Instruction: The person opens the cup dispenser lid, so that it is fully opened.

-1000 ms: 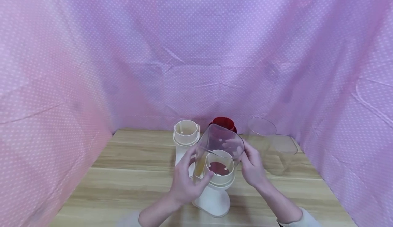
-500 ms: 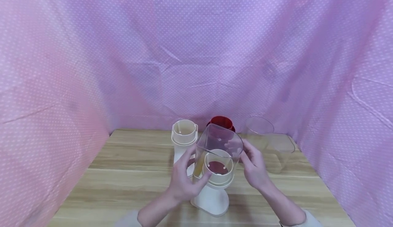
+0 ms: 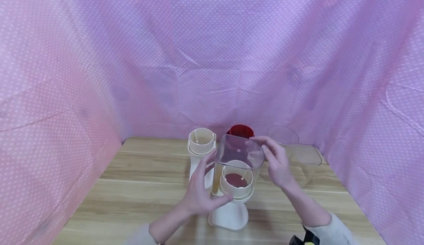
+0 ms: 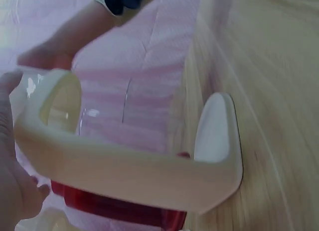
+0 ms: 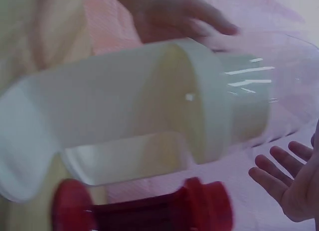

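A clear plastic container (image 3: 238,149) stands upright, wide mouth up, over the cream ring of a white dispenser stand (image 3: 230,217). Through its wall a dark red disc shows inside the ring. My left hand (image 3: 198,197) is at the container's left, thumb in front and fingers spread; some fingertips are hidden. At the right side of the rim is my right hand (image 3: 278,162), its fingers loosely extended; whether they touch the rim I cannot tell. In the right wrist view the stand (image 5: 109,106) appears sideways, with the right hand's fingers (image 5: 279,169) spread beside the container.
A second white stand (image 3: 201,145) is just behind to the left. A red stand (image 3: 241,130) sits at the back, partly behind the container. Two more clear containers, one round (image 3: 283,134) and one squarish (image 3: 308,155), stand at the back right of the wooden table (image 3: 139,186).
My right hand has moved up along the container's right side to its rim, with the fingers loosened. My left hand has opened a little. The container stays on the stand.
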`<state>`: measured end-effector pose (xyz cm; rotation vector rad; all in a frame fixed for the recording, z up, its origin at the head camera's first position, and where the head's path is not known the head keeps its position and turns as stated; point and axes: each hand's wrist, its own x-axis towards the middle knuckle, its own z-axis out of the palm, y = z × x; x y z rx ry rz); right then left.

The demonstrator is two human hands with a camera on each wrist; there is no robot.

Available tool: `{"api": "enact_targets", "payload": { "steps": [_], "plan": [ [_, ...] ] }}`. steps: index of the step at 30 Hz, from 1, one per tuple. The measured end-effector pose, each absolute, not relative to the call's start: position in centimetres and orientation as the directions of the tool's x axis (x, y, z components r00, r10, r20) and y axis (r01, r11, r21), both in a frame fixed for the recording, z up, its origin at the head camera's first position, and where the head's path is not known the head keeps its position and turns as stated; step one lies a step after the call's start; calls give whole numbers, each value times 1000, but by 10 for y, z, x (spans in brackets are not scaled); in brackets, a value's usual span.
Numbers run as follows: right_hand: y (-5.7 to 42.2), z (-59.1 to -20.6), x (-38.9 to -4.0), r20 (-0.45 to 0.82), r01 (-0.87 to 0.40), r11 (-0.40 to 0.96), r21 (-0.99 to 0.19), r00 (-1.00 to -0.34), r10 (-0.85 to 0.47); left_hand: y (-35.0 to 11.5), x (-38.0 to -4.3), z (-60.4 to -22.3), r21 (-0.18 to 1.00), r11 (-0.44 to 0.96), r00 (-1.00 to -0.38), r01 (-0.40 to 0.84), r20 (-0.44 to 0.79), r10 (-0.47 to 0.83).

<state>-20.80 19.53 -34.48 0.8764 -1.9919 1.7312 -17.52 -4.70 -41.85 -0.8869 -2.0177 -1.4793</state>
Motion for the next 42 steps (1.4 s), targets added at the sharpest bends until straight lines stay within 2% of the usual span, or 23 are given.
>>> {"api": "enact_targets", "payload": {
  "steps": [4, 10, 13, 17, 24, 32, 36, 42],
  "plan": [
    [195, -310, -213, 613, -688, 199, -698, -718, -332, -57, -187, -423, 727, 163, -728, 667, 588, 353],
    [178, -270, -207, 345, -636, 424, -645, -737, -581, -61, -197, -428, 783, 134, -746, 608, 504, 435],
    [169, -261, -202, 274, -639, 487, -596, -732, -624, -61, -200, -427, 803, 148, -762, 577, 464, 452],
    [162, -257, -195, 257, -652, 556, -516, -737, -625, -61, -202, -426, 798, 190, -769, 572, 441, 463],
    [157, -254, -187, 295, -665, 609, -432, -743, -601, -61, -204, -423, 772, 250, -774, 584, 438, 457],
    [159, -254, -181, 295, -672, 651, -352, -740, -604, -62, -204, -423, 796, 248, -788, 553, 402, 467],
    [158, -251, -184, 300, -676, 639, -366, -736, -607, -63, -203, -424, 816, 226, -796, 531, 391, 461],
    [160, -251, -196, 322, -719, 571, -395, -691, -647, -64, -200, -428, 822, 171, -784, 543, 423, 455]
  ]
}}
